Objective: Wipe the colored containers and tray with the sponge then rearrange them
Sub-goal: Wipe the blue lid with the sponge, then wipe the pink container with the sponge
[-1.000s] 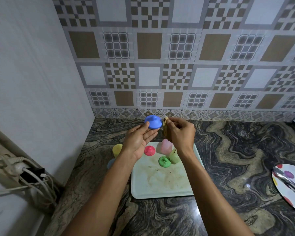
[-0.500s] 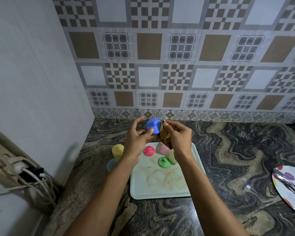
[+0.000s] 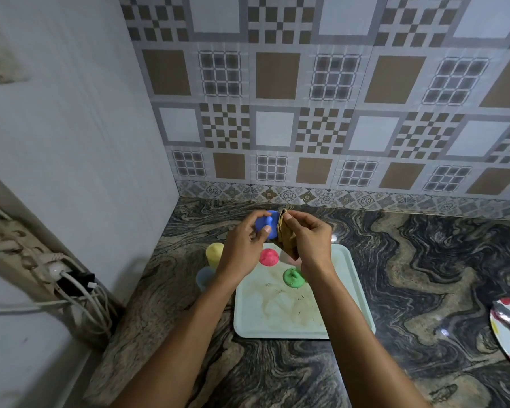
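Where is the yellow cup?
In the head view, the yellow cup stands on the counter just left of the tray, behind the pale blue cup.

Blue container touches brown sponge above stained tray bearing a red container and green container.

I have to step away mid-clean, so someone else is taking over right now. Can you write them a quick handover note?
Left hand grips the blue cap, raised above the counter. Right hand pinches the brown sponge at the cap's side.
Pink cap and green cap lie on the tray. Yellow container and pale blue container stand on the counter left of it.
Done: the blue cap is mid-wipe; whether the other pieces are clean cannot be told.
Left: the tray shows brown smears, so wipe it, finish the pieces, then rearrange.
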